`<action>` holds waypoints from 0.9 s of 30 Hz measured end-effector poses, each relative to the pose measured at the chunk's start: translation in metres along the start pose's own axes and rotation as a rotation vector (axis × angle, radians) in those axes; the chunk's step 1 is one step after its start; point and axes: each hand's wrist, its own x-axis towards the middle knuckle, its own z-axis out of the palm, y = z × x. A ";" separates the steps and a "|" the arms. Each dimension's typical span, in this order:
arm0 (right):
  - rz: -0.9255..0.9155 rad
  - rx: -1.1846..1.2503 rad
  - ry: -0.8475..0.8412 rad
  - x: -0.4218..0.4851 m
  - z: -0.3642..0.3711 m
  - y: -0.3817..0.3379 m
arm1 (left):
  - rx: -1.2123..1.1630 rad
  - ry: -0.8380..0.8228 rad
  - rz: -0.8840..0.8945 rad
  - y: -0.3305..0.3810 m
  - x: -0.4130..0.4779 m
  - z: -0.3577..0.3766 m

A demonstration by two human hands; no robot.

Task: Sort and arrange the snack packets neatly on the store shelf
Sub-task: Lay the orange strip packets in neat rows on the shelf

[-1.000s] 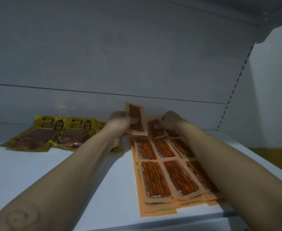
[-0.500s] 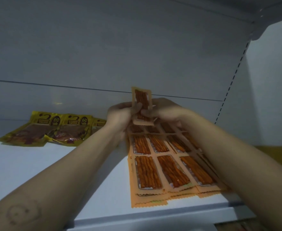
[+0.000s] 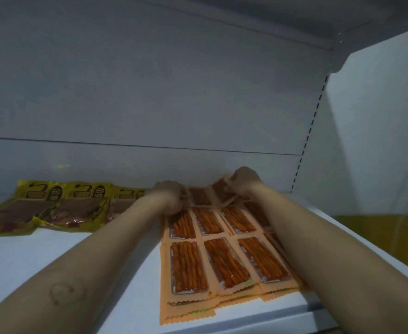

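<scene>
At 12 o'clock on shelf point(image 3: 12, 251), left hand point(image 3: 171, 198), right hand point(image 3: 244, 182) pinching far row of orange packets point(image 3: 188, 261); rest lying aligned; yellow packets point(image 3: 53, 208) overlapping, 9 o'clock.

No text can be read. The yellow packets point(image 3: 41, 208) each carry dark label panels point(image 3: 53, 193) with pale markings, too blurred to decipher. Any print on the orange packets point(image 3: 222, 259) is indistinguishable. The left forearm point(image 3: 97, 256) bears a faint circular drawn outline point(image 3: 65, 291).
</scene>
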 end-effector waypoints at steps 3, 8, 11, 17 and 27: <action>-0.001 -0.134 0.024 0.003 0.004 0.006 | -0.008 0.015 0.071 -0.008 0.005 0.002; -0.090 -0.194 0.009 0.003 0.006 0.011 | -0.014 0.015 0.112 -0.015 0.007 -0.001; -0.169 -0.181 -0.033 -0.004 0.008 0.009 | -0.006 0.002 0.111 -0.017 0.005 0.002; -0.203 -0.268 -0.130 -0.014 0.011 0.000 | 0.058 -0.053 0.108 -0.011 -0.005 0.002; -0.269 -0.265 0.120 -0.042 -0.023 0.005 | 0.151 0.112 0.147 0.020 -0.028 -0.024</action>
